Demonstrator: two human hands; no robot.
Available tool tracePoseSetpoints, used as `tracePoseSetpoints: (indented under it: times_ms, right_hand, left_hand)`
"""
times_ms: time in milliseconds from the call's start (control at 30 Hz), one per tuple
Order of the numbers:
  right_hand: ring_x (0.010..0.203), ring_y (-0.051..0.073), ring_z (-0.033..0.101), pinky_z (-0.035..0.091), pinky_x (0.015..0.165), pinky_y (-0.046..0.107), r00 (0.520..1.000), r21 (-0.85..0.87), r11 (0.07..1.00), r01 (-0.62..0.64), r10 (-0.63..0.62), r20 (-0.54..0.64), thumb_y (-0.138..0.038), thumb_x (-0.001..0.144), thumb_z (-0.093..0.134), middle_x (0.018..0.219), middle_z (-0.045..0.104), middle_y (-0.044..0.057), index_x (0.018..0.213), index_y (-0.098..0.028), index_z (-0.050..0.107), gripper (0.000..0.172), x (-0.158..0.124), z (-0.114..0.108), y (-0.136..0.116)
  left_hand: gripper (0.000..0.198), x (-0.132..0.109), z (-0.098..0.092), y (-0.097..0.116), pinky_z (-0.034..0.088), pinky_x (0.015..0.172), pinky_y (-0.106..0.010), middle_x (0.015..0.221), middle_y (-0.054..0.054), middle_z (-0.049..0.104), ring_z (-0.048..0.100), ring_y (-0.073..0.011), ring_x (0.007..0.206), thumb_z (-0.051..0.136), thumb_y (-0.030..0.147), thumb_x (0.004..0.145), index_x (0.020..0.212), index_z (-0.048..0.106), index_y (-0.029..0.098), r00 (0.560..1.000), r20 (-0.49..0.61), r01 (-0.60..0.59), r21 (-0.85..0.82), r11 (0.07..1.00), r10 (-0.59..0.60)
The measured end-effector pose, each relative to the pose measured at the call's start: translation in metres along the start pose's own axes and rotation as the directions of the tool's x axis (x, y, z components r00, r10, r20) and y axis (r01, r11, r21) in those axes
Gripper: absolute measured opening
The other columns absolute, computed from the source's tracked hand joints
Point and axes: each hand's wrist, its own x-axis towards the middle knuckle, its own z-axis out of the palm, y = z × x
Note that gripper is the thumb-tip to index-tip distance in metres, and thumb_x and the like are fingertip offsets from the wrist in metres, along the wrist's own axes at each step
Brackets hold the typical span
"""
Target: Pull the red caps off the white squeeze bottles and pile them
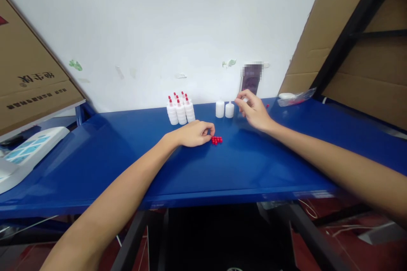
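My left hand (197, 133) rests low over the table, its fingers closed in a pinch at the edge of a small cluster of red caps (217, 140). Whether a cap sits between those fingertips is hidden. Two white plastic bottles (219, 109) without red tips stand upright behind the caps. Beside the right-hand one of them is my right hand (252, 110), raised and loosely curled, with a gap between thumb and forefinger and nothing visible in it. Left of centre, several white squeeze bottles (180, 112) with red tips stand in a tight group.
The blue table (127, 169) runs along a white wall. A dark phone-like object (251, 78) leans there behind my right hand. A clear plastic bag (297, 98) lies at back right, a small red piece (267, 106) nearer. A white device (34, 148) sits far left; cardboard (32, 63) flanks the table.
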Motion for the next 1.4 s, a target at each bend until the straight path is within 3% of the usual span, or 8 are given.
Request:
tracePoseSetpoints:
  times_ms: [200,300,400,533,700,900,1067,1400]
  right_hand:
    - [0.059,0.019,0.059,0.046,0.059,0.033,0.999,-0.143,0.989,0.033,-0.035,-0.012,-0.051,0.089,0.063,0.067,0.065,0.001,0.086,-0.021,0.065,0.03,-0.002,0.002,0.003]
    - [0.094,0.028,0.069,0.054,0.083,0.043,0.99,-0.22,0.966,0.133,-0.14,-0.013,-0.045,0.094,0.055,0.106,0.075,0.009,0.111,-0.021,0.07,0.033,-0.002,0.0,0.008]
    - [0.129,0.036,0.059,0.047,0.106,0.055,0.979,-0.311,0.929,0.199,-0.203,0.022,-0.038,0.091,0.053,0.144,0.061,0.015,0.143,-0.02,0.054,0.055,0.001,-0.002,0.014]
    - [0.149,0.038,0.039,0.034,0.121,0.059,0.976,-0.443,0.871,0.211,-0.162,0.146,-0.029,0.085,0.053,0.164,0.037,0.019,0.162,-0.013,0.027,0.083,0.003,-0.002,0.02]
    - [0.156,0.037,0.023,0.026,0.125,0.06,0.955,-0.53,0.81,0.252,-0.118,0.273,-0.031,0.088,0.05,0.171,0.022,0.017,0.165,-0.013,0.016,0.087,0.004,0.0,0.024]
    - [0.157,0.037,0.02,0.024,0.126,0.059,0.946,-0.558,0.788,0.26,-0.093,0.311,-0.034,0.089,0.051,0.172,0.016,0.017,0.166,-0.012,0.012,0.089,0.006,0.002,0.026]
    - [0.157,0.035,0.022,0.026,0.126,0.056,0.934,-0.54,0.793,0.28,-0.096,0.344,-0.032,0.089,0.051,0.172,0.017,0.016,0.166,-0.014,0.015,0.087,0.003,0.003,0.025]
    - [0.155,0.036,0.027,0.029,0.125,0.056,0.933,-0.528,0.797,0.293,-0.116,0.342,-0.027,0.087,0.052,0.172,0.019,0.013,0.165,-0.018,0.02,0.084,0.004,0.004,0.02]
  left_hand:
    - [0.02,0.002,0.002,-0.009,0.039,0.065,-0.029,0.069,0.001,0.062,0.055,-0.0152,0.064,0.046,0.018,0.085,0.093,0.064,0.018,0.998,-0.049,-0.031,-0.026,0.999,0.029]
    - [0.023,0.002,0.0,-0.015,0.038,0.066,-0.03,0.068,0.001,0.061,0.054,-0.0157,0.064,0.045,0.018,0.083,0.093,0.066,0.017,0.988,-0.151,-0.005,-0.005,1.0,0.004]
    - [0.026,0.001,-0.007,-0.015,0.039,0.067,-0.03,0.069,0.0,0.06,0.054,-0.0157,0.066,0.043,0.021,0.081,0.092,0.066,0.017,0.964,-0.265,-0.024,-0.045,0.999,0.012]
    - [0.025,-0.002,-0.018,-0.015,0.039,0.065,-0.03,0.066,-0.001,0.058,0.052,-0.0161,0.065,0.04,0.024,0.08,0.078,0.064,0.017,0.902,-0.43,0.012,-0.093,0.996,-0.051]
    - [0.029,-0.004,-0.021,-0.02,0.039,0.064,-0.032,0.06,-0.004,0.055,0.05,-0.0165,0.06,0.041,0.025,0.086,0.059,0.051,0.019,0.813,-0.536,0.29,0.036,0.956,-0.226]
    - [0.025,-0.007,-0.016,-0.012,0.048,0.071,-0.037,0.114,-0.013,0.061,0.06,-0.0209,0.079,0.046,0.029,0.092,0.098,0.067,0.017,0.659,-0.733,0.436,0.19,0.88,-0.168]
    - [0.038,-0.01,-0.015,-0.01,0.053,0.074,-0.044,0.139,-0.017,0.048,0.063,-0.025,0.085,0.049,0.033,0.092,0.125,0.062,0.02,0.693,-0.687,0.473,0.204,0.857,-0.219]
    - [0.044,-0.008,-0.013,-0.012,0.053,0.081,-0.044,0.132,-0.018,0.058,0.065,-0.031,0.097,0.045,0.037,0.096,0.134,0.06,0.018,0.757,-0.597,0.499,0.265,0.825,-0.266]
